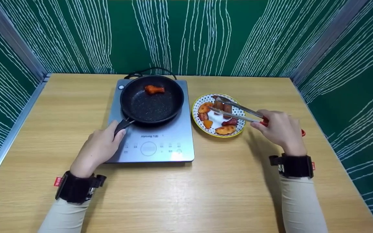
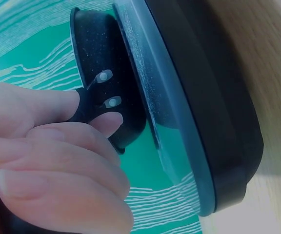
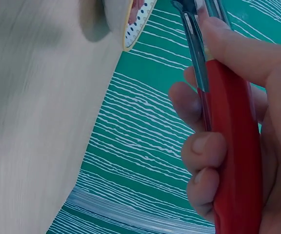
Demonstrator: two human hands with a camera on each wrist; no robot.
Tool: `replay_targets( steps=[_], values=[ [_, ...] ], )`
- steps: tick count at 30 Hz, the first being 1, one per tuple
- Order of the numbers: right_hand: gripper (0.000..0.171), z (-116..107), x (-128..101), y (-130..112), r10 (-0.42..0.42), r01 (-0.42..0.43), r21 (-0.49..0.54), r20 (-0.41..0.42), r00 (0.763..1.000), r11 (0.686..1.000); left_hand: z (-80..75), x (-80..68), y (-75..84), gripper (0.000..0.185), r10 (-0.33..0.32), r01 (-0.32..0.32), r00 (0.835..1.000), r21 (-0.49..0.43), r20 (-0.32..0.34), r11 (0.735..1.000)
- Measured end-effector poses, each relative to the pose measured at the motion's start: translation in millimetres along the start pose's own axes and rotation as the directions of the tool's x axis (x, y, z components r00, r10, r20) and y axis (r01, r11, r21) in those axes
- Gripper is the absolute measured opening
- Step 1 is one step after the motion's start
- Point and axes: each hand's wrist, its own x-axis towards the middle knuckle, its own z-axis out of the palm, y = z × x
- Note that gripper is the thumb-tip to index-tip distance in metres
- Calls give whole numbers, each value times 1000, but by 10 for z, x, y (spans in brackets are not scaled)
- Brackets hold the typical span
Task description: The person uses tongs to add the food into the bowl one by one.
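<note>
My left hand (image 1: 99, 145) grips the black handle (image 1: 123, 125) of a frying pan (image 1: 152, 106), which sits on an induction cooker (image 1: 154, 147). One reddish chicken drumstick (image 1: 154, 89) lies in the pan toward its far side. In the left wrist view the fingers (image 2: 67, 151) curl round the handle below the pan's two rivets. My right hand (image 1: 278, 129) holds red-handled metal tongs (image 1: 238, 117), their arms spread over a dotted plate (image 1: 198, 126) of food. The tong tips reach the brown pieces (image 1: 218, 106) at the plate's far side. The right wrist view shows fingers wrapped round the red grip (image 3: 233, 146).
On the plate are also golden oval pieces (image 1: 225, 130), a dark red drumstick (image 1: 230, 122) and an orange chunk (image 1: 208, 124). A black cord (image 1: 155, 68) runs behind the cooker. Green walls (image 1: 199, 38) with white lines border the wooden table (image 1: 186, 197) at the back and sides.
</note>
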Motion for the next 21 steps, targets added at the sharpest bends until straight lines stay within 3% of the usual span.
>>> replay_targets(
  steps=[12,21],
  values=[
    [49,91,24,-83,20,-19,-42,6,1000,999,-6,-3,2,27,-2,2,1000,2,2,1000],
    [45,173,19,-146,42,-42,-1,-30,999,999,-3,7,-1,28,-3,3,1000,4,5,1000]
  ],
)
